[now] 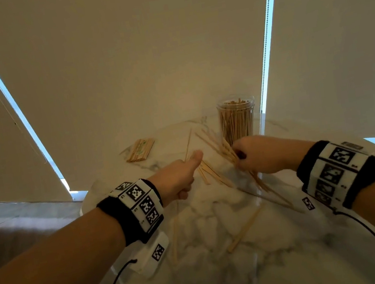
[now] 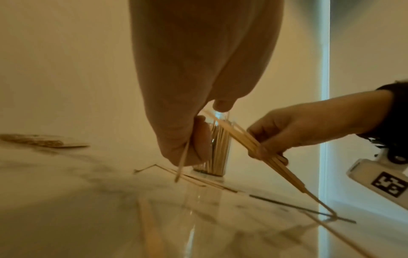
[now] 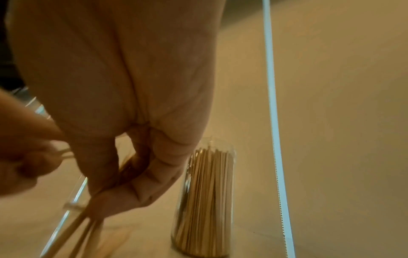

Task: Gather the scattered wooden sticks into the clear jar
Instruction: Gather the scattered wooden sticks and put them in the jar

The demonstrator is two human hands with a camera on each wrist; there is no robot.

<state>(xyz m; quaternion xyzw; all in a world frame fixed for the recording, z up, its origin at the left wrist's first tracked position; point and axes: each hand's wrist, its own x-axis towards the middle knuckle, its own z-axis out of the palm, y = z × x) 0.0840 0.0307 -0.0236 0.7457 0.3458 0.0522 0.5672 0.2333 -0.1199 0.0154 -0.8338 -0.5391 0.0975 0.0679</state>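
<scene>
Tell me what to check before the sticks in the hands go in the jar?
1. Right hand grips its bundle firmly: ok.
2. Left hand pinches a stick: ok.
3. Jar upright on the table: ok.
4. Jar mouth open, no lid: ok.
5. Room left in the jar: cannot tell; it looks nearly full.
6. All loose sticks gathered: not ok; several lie on the table.
</scene>
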